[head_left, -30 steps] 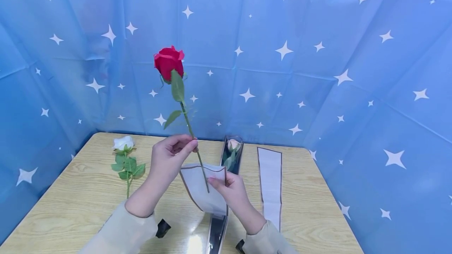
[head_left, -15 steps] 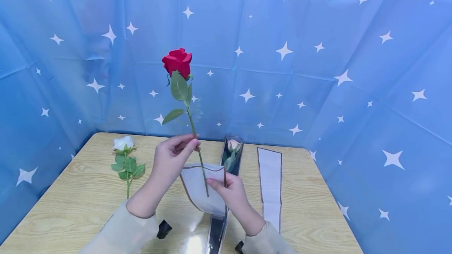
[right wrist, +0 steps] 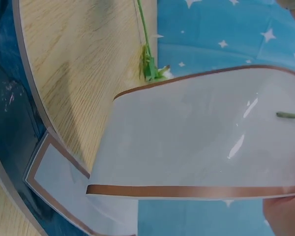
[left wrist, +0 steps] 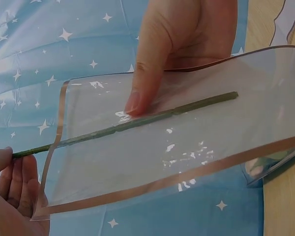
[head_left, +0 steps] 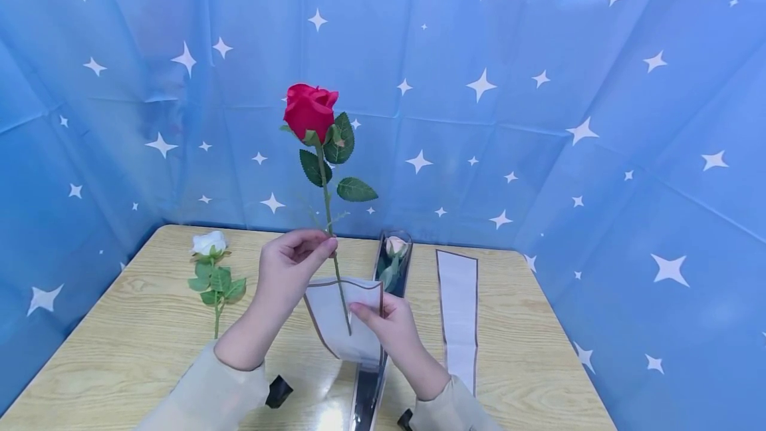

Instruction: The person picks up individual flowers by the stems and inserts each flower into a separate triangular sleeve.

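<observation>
My left hand (head_left: 287, 268) pinches the green stem of a red rose (head_left: 310, 113), which stands nearly upright above the table. The lower stem (left wrist: 206, 102) lies within a flat flower sleeve (head_left: 329, 328), clear in front and whitish behind, edged in brown. My right hand (head_left: 397, 331) grips this sleeve by its right side. In the left wrist view the right thumb (left wrist: 133, 101) presses on the clear front beside the stem; the other right fingers are hidden behind. The right wrist view shows the stem's cut end above the sleeve's lower part.
A white rose (head_left: 209, 245) lies on the wooden table (head_left: 526, 351) at left. Behind my right hand lies a pale pink rose (head_left: 395, 247) in a dark-backed clear sleeve (head_left: 366, 404). Another white, brown-edged sleeve (head_left: 458, 311) lies at right. A blue starry curtain (head_left: 383, 38) hangs behind.
The red rose has swung to the right and turned about its stem, so its leaves now point right. Its stem has gone slightly lower in the sleeve. Both hands stay nearly in place.
</observation>
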`<act>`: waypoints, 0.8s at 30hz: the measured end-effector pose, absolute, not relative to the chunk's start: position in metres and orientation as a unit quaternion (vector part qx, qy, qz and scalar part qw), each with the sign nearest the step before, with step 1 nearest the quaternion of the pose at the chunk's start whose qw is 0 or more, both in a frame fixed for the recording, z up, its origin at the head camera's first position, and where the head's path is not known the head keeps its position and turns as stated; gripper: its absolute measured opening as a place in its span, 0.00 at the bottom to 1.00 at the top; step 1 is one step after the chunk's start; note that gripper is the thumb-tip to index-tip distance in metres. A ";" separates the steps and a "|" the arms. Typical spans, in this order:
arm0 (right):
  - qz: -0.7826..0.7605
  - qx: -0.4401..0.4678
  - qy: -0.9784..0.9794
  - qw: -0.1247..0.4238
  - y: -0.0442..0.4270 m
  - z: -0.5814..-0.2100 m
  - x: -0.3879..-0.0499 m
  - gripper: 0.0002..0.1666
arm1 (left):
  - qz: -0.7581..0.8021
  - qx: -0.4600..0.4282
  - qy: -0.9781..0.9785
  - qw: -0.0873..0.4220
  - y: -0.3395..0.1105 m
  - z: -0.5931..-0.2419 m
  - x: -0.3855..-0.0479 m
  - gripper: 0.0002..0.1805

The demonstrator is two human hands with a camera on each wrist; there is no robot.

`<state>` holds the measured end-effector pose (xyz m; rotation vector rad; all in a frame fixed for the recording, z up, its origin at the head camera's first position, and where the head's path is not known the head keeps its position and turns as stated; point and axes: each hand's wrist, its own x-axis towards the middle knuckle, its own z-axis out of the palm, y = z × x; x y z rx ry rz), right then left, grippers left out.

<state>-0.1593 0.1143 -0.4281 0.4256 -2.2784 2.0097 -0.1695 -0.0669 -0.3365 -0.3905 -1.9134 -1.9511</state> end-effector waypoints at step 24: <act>0.673 0.119 -0.729 0.018 0.113 -0.422 -0.156 0.11 | -0.641 -0.168 -0.729 0.175 -0.069 -0.336 -0.168 0.10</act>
